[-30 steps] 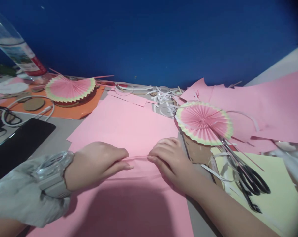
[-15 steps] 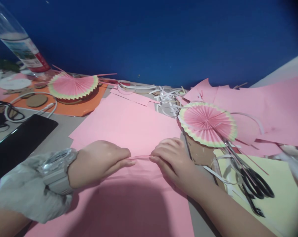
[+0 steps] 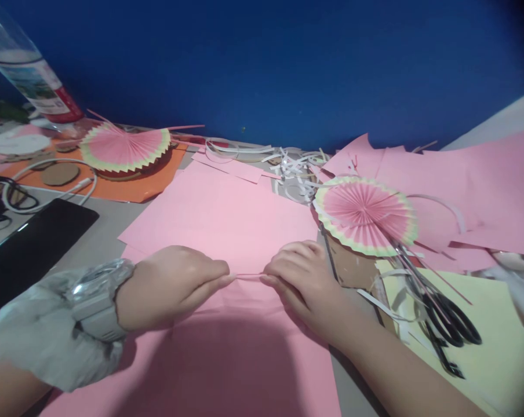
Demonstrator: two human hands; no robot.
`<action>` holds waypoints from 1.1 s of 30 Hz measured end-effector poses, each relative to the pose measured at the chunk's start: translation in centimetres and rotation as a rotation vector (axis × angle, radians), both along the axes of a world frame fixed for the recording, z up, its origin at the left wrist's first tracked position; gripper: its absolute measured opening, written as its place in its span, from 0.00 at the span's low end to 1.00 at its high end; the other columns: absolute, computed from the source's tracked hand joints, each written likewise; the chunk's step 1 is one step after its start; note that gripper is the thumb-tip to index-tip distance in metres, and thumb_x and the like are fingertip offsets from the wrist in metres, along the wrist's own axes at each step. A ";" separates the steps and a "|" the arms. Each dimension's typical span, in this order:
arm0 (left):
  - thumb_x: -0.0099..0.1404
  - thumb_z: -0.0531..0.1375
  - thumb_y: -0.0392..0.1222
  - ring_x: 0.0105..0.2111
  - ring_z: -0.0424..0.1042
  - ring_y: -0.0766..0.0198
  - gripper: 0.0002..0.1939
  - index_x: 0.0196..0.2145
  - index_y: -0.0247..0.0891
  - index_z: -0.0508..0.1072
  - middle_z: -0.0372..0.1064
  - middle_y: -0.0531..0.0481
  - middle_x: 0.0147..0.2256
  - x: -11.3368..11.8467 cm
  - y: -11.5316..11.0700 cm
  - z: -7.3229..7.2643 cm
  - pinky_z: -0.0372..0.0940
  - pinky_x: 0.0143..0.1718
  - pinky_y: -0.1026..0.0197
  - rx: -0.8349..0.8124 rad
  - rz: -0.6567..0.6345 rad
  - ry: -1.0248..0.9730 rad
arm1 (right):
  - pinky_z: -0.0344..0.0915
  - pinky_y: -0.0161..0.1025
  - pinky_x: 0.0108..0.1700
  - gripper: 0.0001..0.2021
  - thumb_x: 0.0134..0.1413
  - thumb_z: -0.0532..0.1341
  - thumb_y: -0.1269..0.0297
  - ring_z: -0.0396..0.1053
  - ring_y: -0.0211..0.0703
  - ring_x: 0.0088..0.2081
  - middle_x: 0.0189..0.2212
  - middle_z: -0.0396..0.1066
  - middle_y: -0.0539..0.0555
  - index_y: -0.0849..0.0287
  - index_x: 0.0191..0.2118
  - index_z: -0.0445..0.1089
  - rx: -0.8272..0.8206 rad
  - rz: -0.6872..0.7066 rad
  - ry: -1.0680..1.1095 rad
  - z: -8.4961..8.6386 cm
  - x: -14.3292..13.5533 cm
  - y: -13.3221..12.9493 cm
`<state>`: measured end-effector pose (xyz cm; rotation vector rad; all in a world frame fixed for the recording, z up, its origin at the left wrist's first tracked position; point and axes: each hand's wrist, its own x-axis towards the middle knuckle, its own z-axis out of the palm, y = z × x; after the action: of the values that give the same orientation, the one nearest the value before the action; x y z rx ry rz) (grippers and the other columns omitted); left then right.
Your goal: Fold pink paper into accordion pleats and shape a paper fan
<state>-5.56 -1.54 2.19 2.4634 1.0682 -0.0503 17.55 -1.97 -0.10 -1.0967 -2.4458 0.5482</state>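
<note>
Between my hands a narrow pink paper strip (image 3: 249, 275) is stretched, seen nearly edge-on; whether it is a folded edge of the sheet below I cannot tell. My left hand (image 3: 175, 286) pinches its left end between thumb and fingers, with a watch (image 3: 99, 298) on that wrist. At the other end, my right hand (image 3: 308, 284) grips it, thumb underneath and fingers curled on top. Both hands are low over large pink paper sheets (image 3: 218, 214). My fingers cover the strip's ends.
A round pleated paper fan (image 3: 361, 211) lies right, beside black-handled scissors (image 3: 451, 318) on yellow paper (image 3: 492, 347). Another pleated fan (image 3: 125, 147) is at back left. White paper shreds (image 3: 299, 171) gather along the back. Left are a phone (image 3: 36, 249) and a bottle (image 3: 40, 81).
My left thumb has closed up against the fingers on the strip, and the strip looks straighter. My right hand has barely moved.
</note>
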 end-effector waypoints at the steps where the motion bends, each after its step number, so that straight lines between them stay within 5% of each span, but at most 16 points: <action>1: 0.70 0.41 0.47 0.22 0.60 0.67 0.20 0.25 0.38 0.62 0.61 0.55 0.21 0.0 0.0 0.1 0.52 0.28 0.63 -0.027 0.003 -0.025 | 0.48 0.42 0.45 0.08 0.60 0.53 0.66 0.61 0.40 0.37 0.29 0.69 0.49 0.57 0.30 0.65 0.006 -0.001 0.004 0.0 0.0 0.0; 7: 0.70 0.41 0.46 0.23 0.58 0.69 0.20 0.24 0.37 0.59 0.58 0.56 0.22 -0.1 0.2 0.6 0.51 0.29 0.63 -0.159 0.009 -0.081 | 0.48 0.42 0.44 0.07 0.61 0.54 0.66 0.61 0.39 0.37 0.28 0.68 0.48 0.57 0.31 0.65 -0.009 0.051 0.006 0.0 0.1 -0.1; 15: 0.69 0.43 0.51 0.26 0.62 0.66 0.20 0.28 0.38 0.66 0.64 0.53 0.25 0.5 -0.2 -0.1 0.52 0.31 0.62 -0.112 0.014 -0.061 | 0.48 0.43 0.44 0.09 0.62 0.51 0.65 0.60 0.40 0.37 0.29 0.68 0.50 0.58 0.33 0.65 -0.035 0.100 -0.043 -0.1 -0.2 -0.1; 21: 0.69 0.45 0.46 0.22 0.56 0.71 0.18 0.25 0.37 0.62 0.56 0.58 0.22 0.6 0.1 0.9 0.52 0.27 0.68 -0.373 -0.022 -0.207 | 0.48 0.41 0.46 0.08 0.62 0.52 0.66 0.60 0.37 0.37 0.29 0.68 0.48 0.58 0.32 0.65 -0.119 0.141 0.044 0.2 -0.1 0.1; 27: 0.69 0.44 0.50 0.26 0.59 0.69 0.19 0.27 0.37 0.65 0.62 0.55 0.25 1.2 -0.2 0.2 0.50 0.30 0.64 -0.253 0.018 -0.141 | 0.47 0.42 0.46 0.10 0.63 0.51 0.65 0.60 0.38 0.37 0.29 0.67 0.48 0.58 0.32 0.65 -0.157 0.174 0.007 0.3 -0.4 0.0; 33: 0.68 0.45 0.51 0.21 0.53 0.71 0.20 0.23 0.38 0.56 0.53 0.58 0.20 0.7 0.0 0.5 0.47 0.24 0.65 -0.370 0.047 -0.085 | 0.50 0.39 0.45 0.12 0.63 0.51 0.61 0.60 0.36 0.34 0.25 0.64 0.47 0.58 0.28 0.61 -0.304 0.145 0.047 0.2 -0.1 0.3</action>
<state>-4.82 -1.59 2.66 2.0904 0.9805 -0.1161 17.50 -1.70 0.10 -1.0064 -2.4681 1.0073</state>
